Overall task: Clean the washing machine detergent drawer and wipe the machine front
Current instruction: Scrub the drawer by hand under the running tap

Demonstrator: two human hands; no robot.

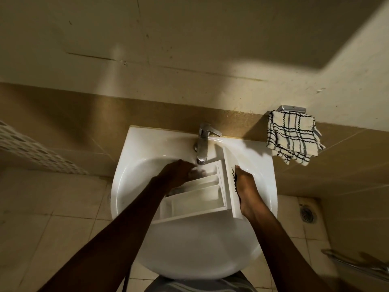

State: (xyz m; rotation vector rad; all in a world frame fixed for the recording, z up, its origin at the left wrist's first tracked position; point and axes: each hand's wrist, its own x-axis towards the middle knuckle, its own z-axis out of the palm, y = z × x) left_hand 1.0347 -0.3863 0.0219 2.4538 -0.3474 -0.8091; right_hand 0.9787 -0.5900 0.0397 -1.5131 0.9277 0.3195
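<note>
While the white plastic detergent drawer (195,199) sits tilted in the white ceramic basin (130,165) under the chrome tap (203,144), the right hand (247,192) grips its front panel, covering unreadable black lettering; the left hand (179,171) reaches its rear compartment, fingers too blurred to tell; basin rim close

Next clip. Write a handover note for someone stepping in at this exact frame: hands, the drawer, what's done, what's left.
Left hand: reaches into the far compartments of the detergent drawer just below the tap; blurred, so its grip is unclear.
Right hand: grips the drawer's front panel.
Drawer: out of the machine, compartments up, over the sink basin.
Checked cloth: hangs on the wall, right of the sink.
Done: drawer brought to the sink.
Left: finish washing it, refit it, wipe the machine front (machine not in view).
</note>
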